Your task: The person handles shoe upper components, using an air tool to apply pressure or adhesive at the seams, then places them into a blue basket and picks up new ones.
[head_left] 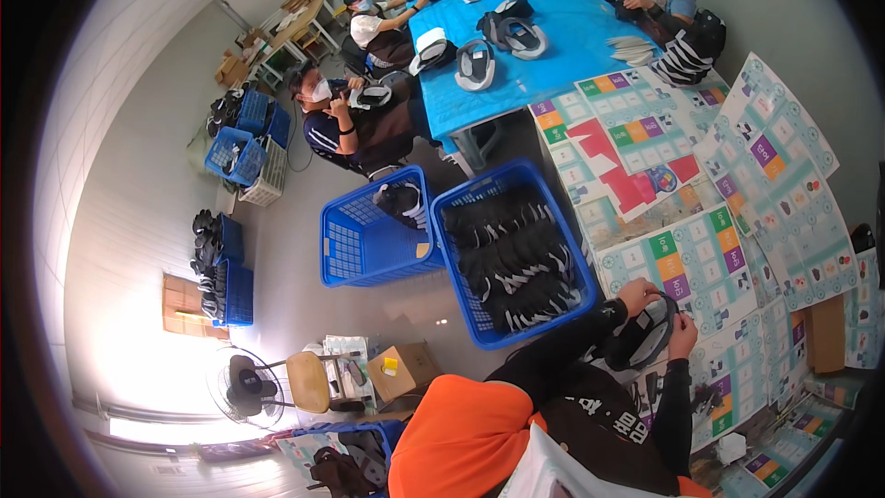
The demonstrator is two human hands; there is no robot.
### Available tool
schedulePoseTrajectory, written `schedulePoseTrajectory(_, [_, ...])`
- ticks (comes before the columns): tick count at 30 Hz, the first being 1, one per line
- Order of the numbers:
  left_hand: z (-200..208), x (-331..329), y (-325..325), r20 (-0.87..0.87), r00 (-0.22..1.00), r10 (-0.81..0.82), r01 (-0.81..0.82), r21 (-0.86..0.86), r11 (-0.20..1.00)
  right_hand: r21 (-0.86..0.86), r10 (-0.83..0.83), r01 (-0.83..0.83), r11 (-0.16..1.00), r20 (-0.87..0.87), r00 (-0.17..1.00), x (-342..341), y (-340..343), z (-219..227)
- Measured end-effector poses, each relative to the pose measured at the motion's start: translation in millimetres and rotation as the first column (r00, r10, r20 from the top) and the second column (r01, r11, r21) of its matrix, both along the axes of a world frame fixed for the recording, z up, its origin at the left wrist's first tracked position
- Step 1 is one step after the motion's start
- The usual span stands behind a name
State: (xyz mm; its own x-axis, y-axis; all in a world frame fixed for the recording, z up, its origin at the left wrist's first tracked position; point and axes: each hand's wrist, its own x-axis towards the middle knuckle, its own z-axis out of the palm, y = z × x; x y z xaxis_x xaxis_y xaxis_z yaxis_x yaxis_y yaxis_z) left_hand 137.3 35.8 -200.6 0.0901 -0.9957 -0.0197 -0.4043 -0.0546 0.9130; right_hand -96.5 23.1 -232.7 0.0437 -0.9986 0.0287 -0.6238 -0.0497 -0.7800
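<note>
A black shoe upper with a grey inside is held up in front of my apron, at the edge of the paper-covered table. My left hand grips its far rim with the fingers bent. On the right side of the same rim, my right hand pinches the edge. Part of the upper is hidden behind the fingers, and its lower end is dark against my sleeve and apron. Just left of my left forearm stands a blue basket packed with rows of black uppers with pale edges.
Another blue basket holds a few uppers. Printed sheets cover the table on the right. Beyond, people sit around a blue-covered table bearing more uppers. A fan, a chair and a cardboard box stand at lower left.
</note>
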Motion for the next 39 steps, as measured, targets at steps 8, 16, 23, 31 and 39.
schedulePoseTrajectory(8, [-4.2, -5.8, 2.6, 0.153, 0.988, 0.029, -0.014, -0.099, 0.995, 0.120, -0.069, 0.047, 0.992, 0.186, 0.980, -3.1, -7.7, -3.2])
schedulePoseTrajectory(16, [15.4, 21.8, -41.1, -0.320, 0.943, -0.093, 0.215, 0.371, 0.903, 0.418, -0.021, -0.406, 0.813, 0.717, 0.697, 3.4, -37.5, 79.0])
schedulePoseTrajectory(23, [107.8, 26.8, -63.1, 0.011, 0.860, -0.511, 0.481, 0.319, 0.816, 0.294, 0.028, -0.324, 0.899, 0.701, 0.713, -1.2, -32.3, 142.5])
schedulePoseTrajectory(31, [169.3, 12.5, -54.1, -0.195, 0.891, -0.409, 0.435, 0.112, 0.894, -0.325, 0.249, -0.306, 0.895, -0.206, 0.946, 39.8, -10.2, 220.3])
schedulePoseTrajectory(39, [204.1, 83.3, 1.0, -0.111, 0.942, -0.316, 0.302, -0.127, 0.945, -0.168, -0.234, 0.304, 0.938, 0.340, 0.911, -29.4, -23.2, 126.5])
